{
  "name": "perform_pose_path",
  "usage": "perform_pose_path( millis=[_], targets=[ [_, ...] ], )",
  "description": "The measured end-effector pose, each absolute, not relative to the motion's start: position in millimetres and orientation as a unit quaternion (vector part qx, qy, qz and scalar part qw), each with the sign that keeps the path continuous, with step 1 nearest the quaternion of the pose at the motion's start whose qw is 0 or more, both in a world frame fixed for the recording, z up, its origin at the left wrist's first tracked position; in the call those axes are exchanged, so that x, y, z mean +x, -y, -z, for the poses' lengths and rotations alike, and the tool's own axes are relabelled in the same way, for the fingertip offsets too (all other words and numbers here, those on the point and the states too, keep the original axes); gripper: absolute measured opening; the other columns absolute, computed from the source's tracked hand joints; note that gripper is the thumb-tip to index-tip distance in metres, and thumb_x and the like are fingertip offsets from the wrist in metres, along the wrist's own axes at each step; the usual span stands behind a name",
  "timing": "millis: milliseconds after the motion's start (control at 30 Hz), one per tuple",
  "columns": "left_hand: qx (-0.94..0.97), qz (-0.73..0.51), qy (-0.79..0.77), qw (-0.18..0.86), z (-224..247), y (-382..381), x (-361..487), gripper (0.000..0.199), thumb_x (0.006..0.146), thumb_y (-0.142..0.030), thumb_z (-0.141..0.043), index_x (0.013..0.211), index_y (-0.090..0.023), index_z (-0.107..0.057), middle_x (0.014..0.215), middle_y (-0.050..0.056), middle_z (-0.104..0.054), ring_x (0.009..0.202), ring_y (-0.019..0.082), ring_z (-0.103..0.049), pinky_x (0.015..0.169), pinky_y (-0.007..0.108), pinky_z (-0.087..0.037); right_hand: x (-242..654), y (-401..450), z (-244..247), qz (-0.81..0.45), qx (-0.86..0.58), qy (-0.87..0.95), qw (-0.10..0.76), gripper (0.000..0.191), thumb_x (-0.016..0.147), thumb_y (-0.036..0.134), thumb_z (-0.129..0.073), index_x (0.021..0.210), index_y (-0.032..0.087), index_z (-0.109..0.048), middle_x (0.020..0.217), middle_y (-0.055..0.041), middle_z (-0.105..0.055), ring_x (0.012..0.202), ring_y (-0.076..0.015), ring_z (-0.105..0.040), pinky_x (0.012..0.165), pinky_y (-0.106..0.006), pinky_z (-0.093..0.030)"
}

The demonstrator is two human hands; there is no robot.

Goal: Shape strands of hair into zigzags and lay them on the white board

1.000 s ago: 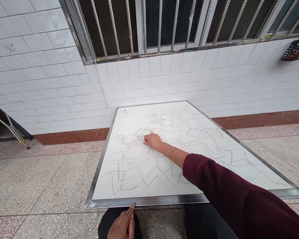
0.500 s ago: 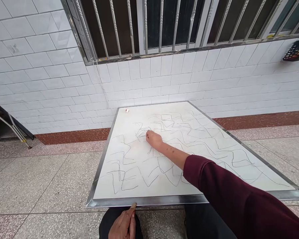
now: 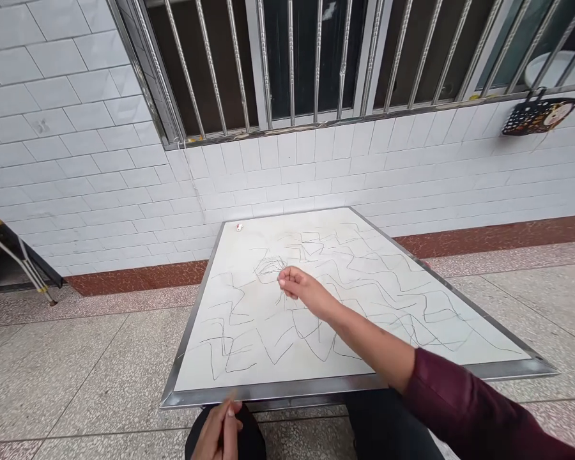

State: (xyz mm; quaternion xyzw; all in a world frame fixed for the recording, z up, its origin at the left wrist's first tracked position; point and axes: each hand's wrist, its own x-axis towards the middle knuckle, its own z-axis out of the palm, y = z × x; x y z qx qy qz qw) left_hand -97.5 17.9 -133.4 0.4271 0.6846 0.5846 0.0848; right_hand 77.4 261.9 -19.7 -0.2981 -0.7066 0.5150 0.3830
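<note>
A white board [image 3: 211, 374] with a metal frame stands before me, marked all over with thin dark lines that look like strands or drawn strokes; I cannot tell which. Over its middle, my right hand [image 3: 299, 287] is closed in a pinch. Any strand between its fingertips is too fine to make out. Just left of those fingertips is a denser tangle of curved dark lines [image 3: 269, 267]. Low in view, by the near edge, my left hand [image 3: 219, 431] is closed with thumb and fingers together. A small tan thin piece [image 3: 232, 396] sticks out at its tips, blurred.
A small red-and-white object [image 3: 239, 227] lies at the board's far left corner. Behind is a white tiled wall [image 3: 268, 176] with a barred window [image 3: 292, 70]. A patterned bag [image 3: 539, 116] hangs at right, and a crutch [image 3: 22, 259] leans at left.
My right hand has lifted a little from the tangle, its fingers turned and more visible. My left hand has shifted slightly left. The view has swung a little to the right and up.
</note>
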Motion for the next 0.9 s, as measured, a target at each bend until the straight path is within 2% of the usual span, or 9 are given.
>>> perform_pose_path(
  millis=[67, 133, 200, 267, 367, 500, 633, 767, 900],
  targets=[
    [0.339, -0.609, -0.702, 0.148, 95.8, -27.6, -90.4, 0.042, 0.085, -0.055, -0.060, 0.107, -0.022, -0.074, 0.091, 0.006, -0.076, 0.068, 0.020, -0.066, 0.061, 0.030, -0.055, 92.4, -222.7, 25.2, -0.648, -0.244, 0.632, 0.348, 0.021, 0.087, 0.039, -0.062, 0.094, 0.021, -0.055, 0.075, 0.0034, -0.050, 0.062, -0.0097, -0.043, 0.060, -0.023, -0.034],
    [0.324, -0.635, -0.679, 0.179, 56.1, -39.8, -88.2, 0.041, 0.085, -0.053, -0.062, 0.109, -0.022, -0.073, 0.108, 0.007, -0.074, 0.089, 0.023, -0.068, 0.074, 0.033, -0.054, 107.1, -186.3, 31.7, -0.726, -0.218, 0.575, 0.308, 0.022, 0.084, 0.038, -0.068, 0.091, 0.020, -0.057, 0.077, 0.0025, -0.051, 0.063, -0.0093, -0.041, 0.060, -0.023, -0.032],
    [0.346, -0.664, -0.649, 0.132, 22.3, -50.5, -89.4, 0.037, 0.085, -0.048, -0.065, 0.112, -0.025, -0.072, 0.124, 0.007, -0.067, 0.113, 0.026, -0.061, 0.092, 0.035, -0.049, 120.9, -156.6, 36.3, -0.771, -0.204, 0.537, 0.275, 0.024, 0.083, 0.038, -0.071, 0.089, 0.019, -0.058, 0.076, 0.0022, -0.051, 0.064, -0.0091, -0.039, 0.060, -0.023, -0.030],
    [0.357, -0.692, -0.619, 0.104, -0.9, -56.8, -89.8, 0.035, 0.087, -0.043, -0.063, 0.117, -0.026, -0.069, 0.130, 0.007, -0.064, 0.122, 0.025, -0.055, 0.100, 0.037, -0.043, 133.4, -135.0, 38.2, -0.783, -0.204, 0.534, 0.246, 0.023, 0.083, 0.037, -0.071, 0.089, 0.018, -0.059, 0.074, 0.0024, -0.050, 0.063, -0.0089, -0.038, 0.060, -0.023, -0.028],
    [0.383, -0.707, -0.562, 0.195, -14.5, -56.4, -82.6, 0.035, 0.088, -0.037, -0.062, 0.121, -0.025, -0.067, 0.124, 0.008, -0.067, 0.115, 0.024, -0.059, 0.093, 0.036, -0.046, 149.3, -115.8, 37.2, -0.761, -0.214, 0.571, 0.223, 0.022, 0.084, 0.037, -0.069, 0.090, 0.018, -0.060, 0.075, 0.0026, -0.049, 0.065, -0.0093, -0.038, 0.062, -0.024, -0.028],
    [0.407, -0.702, -0.481, 0.333, -9.3, -43.7, -64.2, 0.029, 0.084, -0.031, -0.067, 0.111, -0.021, -0.072, 0.119, 0.010, -0.070, 0.100, 0.022, -0.065, 0.080, 0.032, -0.050, 166.5, -104.2, 32.6, -0.713, -0.232, 0.620, 0.233, 0.023, 0.087, 0.041, -0.066, 0.089, 0.018, -0.059, 0.075, 0.0032, -0.047, 0.067, -0.0103, -0.038, 0.064, -0.025, -0.029],
    [0.424, -0.690, -0.480, 0.337, -1.8, -30.1, -50.5, 0.027, 0.083, -0.031, -0.070, 0.108, -0.021, -0.074, 0.119, 0.008, -0.070, 0.103, 0.021, -0.065, 0.090, 0.033, -0.049, 179.1, -97.2, 28.8, -0.653, -0.252, 0.670, 0.245, 0.023, 0.090, 0.041, -0.061, 0.089, 0.019, -0.058, 0.074, 0.0041, -0.044, 0.067, -0.0105, -0.036, 0.064, -0.025, -0.029],
    [0.384, -0.691, -0.504, 0.349, 2.5, -22.6, -36.9, 0.030, 0.085, -0.037, -0.069, 0.110, -0.020, -0.073, 0.119, 0.009, -0.071, 0.106, 0.025, -0.066, 0.098, 0.041, -0.049, 181.4, -90.0, 26.3, -0.639, -0.240, 0.689, 0.244, 0.022, 0.092, 0.039, -0.058, 0.105, 0.021, -0.055, 0.081, 0.0031, -0.049, 0.069, -0.0107, -0.040, 0.064, -0.025, -0.032],
    [0.369, -0.678, -0.495, 0.399, 7.1, -17.3, -20.1, 0.034, 0.086, -0.038, -0.068, 0.114, -0.019, -0.072, 0.120, 0.010, -0.071, 0.108, 0.027, -0.067, 0.100, 0.045, -0.050, 170.0, -85.6, 25.7, -0.621, -0.237, 0.690, 0.288, 0.025, 0.094, 0.037, -0.054, 0.115, 0.024, -0.050, 0.083, 0.0024, -0.054, 0.072, -0.0123, -0.047, 0.066, -0.026, -0.038]
  ],
)
